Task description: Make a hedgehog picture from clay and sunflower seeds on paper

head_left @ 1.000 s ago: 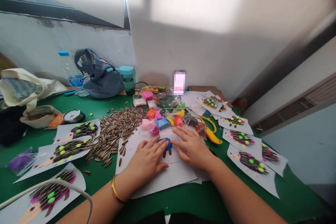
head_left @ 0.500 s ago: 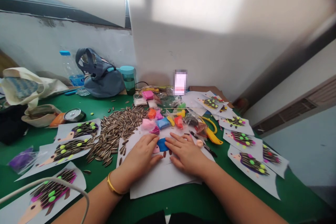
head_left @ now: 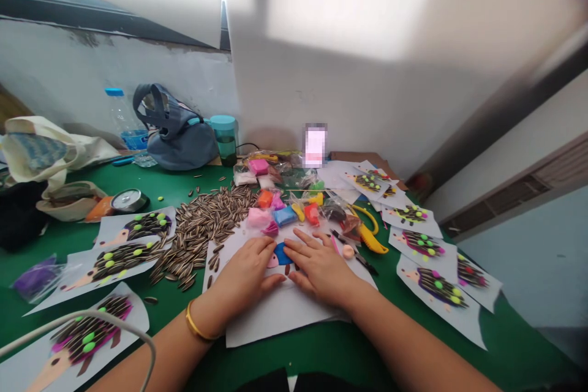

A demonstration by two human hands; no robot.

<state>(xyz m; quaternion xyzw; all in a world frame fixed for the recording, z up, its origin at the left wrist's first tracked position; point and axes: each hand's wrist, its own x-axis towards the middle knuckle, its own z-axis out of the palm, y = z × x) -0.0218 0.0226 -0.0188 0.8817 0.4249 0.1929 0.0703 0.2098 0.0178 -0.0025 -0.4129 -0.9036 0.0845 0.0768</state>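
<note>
Green and crowded, the counter (head_left: pixel 321 355) is being used as a craft surface. Nearest, a white sheet (head_left: pixel 261 324) is being pressed on by two bare hands. The left hand (head_left: pixel 245 272) is being rested just left of a blue piece (head_left: pixel 280 255), its fingers held close together and its thumb apart; nothing is being seen in its grasp, though what lies beneath cannot be told. By the right hand (head_left: pixel 319 266), with fingers loosely spread, the right part of the blue piece is being covered rather than gripped. Between the hands, the blue piece is being bordered by a pink piece (head_left: pixel 272 261) at its left and brown pieces (head_left: pixel 288 269) below. As judged, the blue piece is being smoothed or pressed into place; for the next move, light, even pressure is being called for, so that its edges are spared. Just beyond, coloured packets (head_left: pixel 285 215) are being flanked by heaped striped seeds (head_left: pixel 197 239). Farther back, a blue-grey bag (head_left: pixel 181 147) and a teal-lidded cup (head_left: pixel 225 141) are being backed by a pale wall (head_left: pixel 184 70).
</note>
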